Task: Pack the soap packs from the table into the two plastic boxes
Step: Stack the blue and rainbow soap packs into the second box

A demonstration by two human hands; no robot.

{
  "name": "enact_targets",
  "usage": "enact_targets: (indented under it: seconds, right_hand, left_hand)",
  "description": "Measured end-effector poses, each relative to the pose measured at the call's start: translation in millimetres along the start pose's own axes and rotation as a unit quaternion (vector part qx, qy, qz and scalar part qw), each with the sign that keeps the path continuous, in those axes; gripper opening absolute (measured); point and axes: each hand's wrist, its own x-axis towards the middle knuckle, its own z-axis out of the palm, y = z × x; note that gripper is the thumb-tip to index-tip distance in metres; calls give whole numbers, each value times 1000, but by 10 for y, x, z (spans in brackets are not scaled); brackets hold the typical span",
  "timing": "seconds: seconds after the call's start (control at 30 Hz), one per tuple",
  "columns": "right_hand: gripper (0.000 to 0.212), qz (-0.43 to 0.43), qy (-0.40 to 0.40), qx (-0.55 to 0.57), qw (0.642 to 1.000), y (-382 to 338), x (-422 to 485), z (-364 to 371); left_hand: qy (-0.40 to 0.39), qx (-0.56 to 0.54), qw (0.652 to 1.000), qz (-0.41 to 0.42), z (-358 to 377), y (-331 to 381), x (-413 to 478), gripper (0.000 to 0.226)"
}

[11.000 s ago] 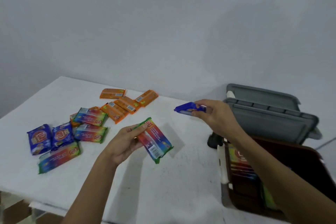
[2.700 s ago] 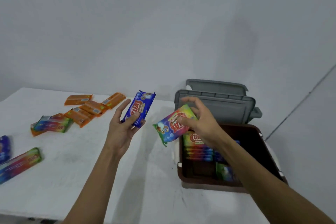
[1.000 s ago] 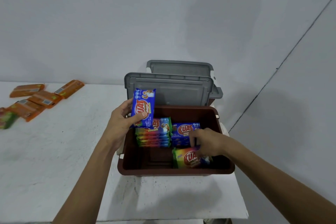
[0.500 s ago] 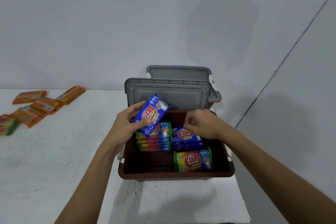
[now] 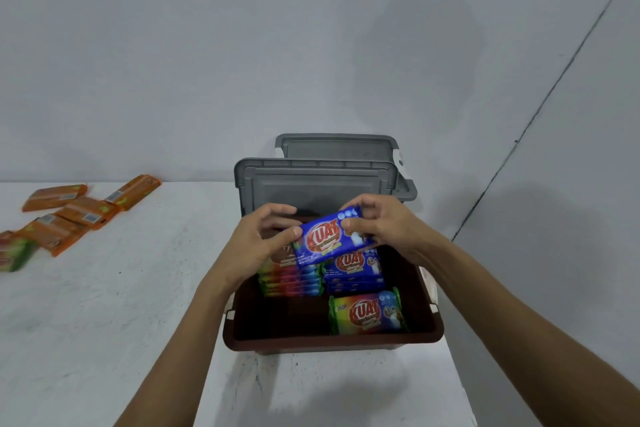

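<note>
Held a blue soap pack (image 5: pixel 325 240) in both hands, tilted, just above the back of the open brown box (image 5: pixel 332 340). Gripped its left end with the left hand (image 5: pixel 254 248), thumb on the printed face, fingers curled behind. Pinched its upper right end with the right hand (image 5: pixel 385 229), fingers bent over the top edge. Saw inside the box a stack of rainbow packs (image 5: pixel 290 282) at the back left, a stack of blue packs (image 5: pixel 356 272) just beside it on the right, and one rainbow pack (image 5: pixel 367 314) standing on edge against the front right wall. Found a grey lid (image 5: pixel 313 185) upright behind the box, with a second grey lid (image 5: pixel 337 147) behind that. Noted on the white table (image 5: pixel 104 322), well apart on the far left, several orange packs (image 5: pixel 81 211) and, at the picture's edge, a blurred rainbow pack (image 5: pixel 14 253).
</note>
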Motion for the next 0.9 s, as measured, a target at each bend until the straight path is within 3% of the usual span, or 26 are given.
enact_targets:
  seconds: [0.07,0.13,0.27,0.47,0.53,0.73,0.9]
  right_hand:
    - [27,-2,10,-33,999,-7,-33,-136]
    - [27,7,36,-85,996,11,-40,-245]
    - [27,57,99,-145,983,152,18,-259]
    - [29,103,127,-141,976,369,167,-20]
    - [34,91,151,-211,961,414,196,42]
    - [35,55,198,-446,871,529,140,234]
    - [37,27,192,-456,869,507,107,230]
  left_hand:
    - [77,76,993,45,-57,-75,40,26]
    - [159,192,965,86,-115,-152,57,20]
    - [213,361,897,139,-150,-374,78,17]
    - [227,382,890,100,-122,-514,94,23]
    - [216,385,893,91,-133,-521,108,25]
    - [212,378,897,89,-127,-539,112,22]
    - [209,369,901,89,-148,-567,102,22]
